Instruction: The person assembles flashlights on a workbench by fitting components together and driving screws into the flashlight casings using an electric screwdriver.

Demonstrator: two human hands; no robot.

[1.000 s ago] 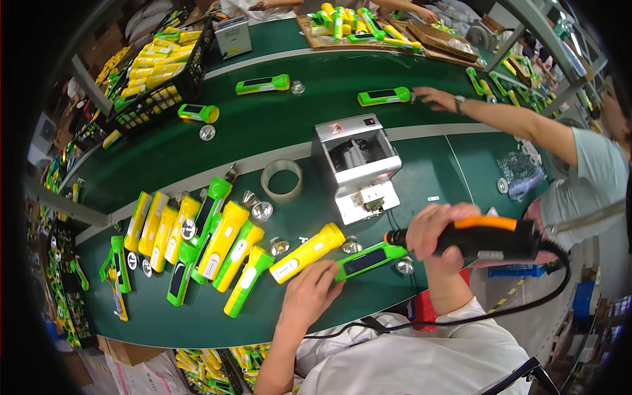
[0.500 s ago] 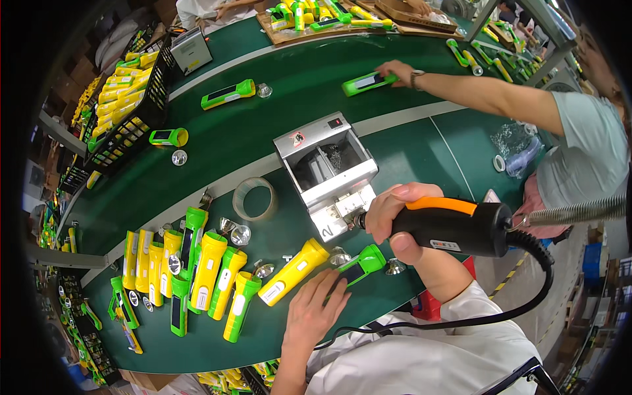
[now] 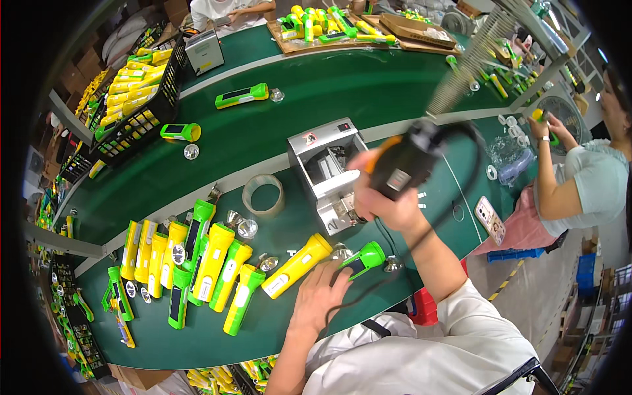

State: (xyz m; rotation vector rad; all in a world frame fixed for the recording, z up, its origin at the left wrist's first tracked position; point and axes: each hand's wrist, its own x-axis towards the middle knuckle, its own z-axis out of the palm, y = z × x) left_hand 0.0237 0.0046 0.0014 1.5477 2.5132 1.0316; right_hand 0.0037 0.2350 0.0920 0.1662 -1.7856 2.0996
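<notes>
My right hand (image 3: 394, 209) is wrapped round a black and orange electric screwdriver (image 3: 407, 161), slightly blurred, with its tail end tilted up. Its tip is hidden by my fingers, close to the front of a silver screw feeder (image 3: 339, 180). Under my left hand (image 3: 318, 297), a green flashlight (image 3: 368, 257) with a dark panel lies on the table, held by the fingers. To its left rests a yellow flashlight (image 3: 297, 266), with a loose reflector (image 3: 342, 252) between the two heads. A green and yellow flashlight (image 3: 243, 299) stands out at the end of a row of several more.
A tape roll (image 3: 263, 195) lies left of the feeder. Beyond runs a green belt (image 3: 316, 92) carrying flashlights and reflectors. A black crate (image 3: 168, 92) of flashlights stands far left. A co-worker (image 3: 579, 178) sits right, near a phone (image 3: 489, 219). The screwdriver's cord crosses my right forearm.
My right hand has swung the screwdriver from lying sideways to tail-up. The co-worker's arm has drawn back from the belt with a flashlight. My left hand stays on the green flashlight.
</notes>
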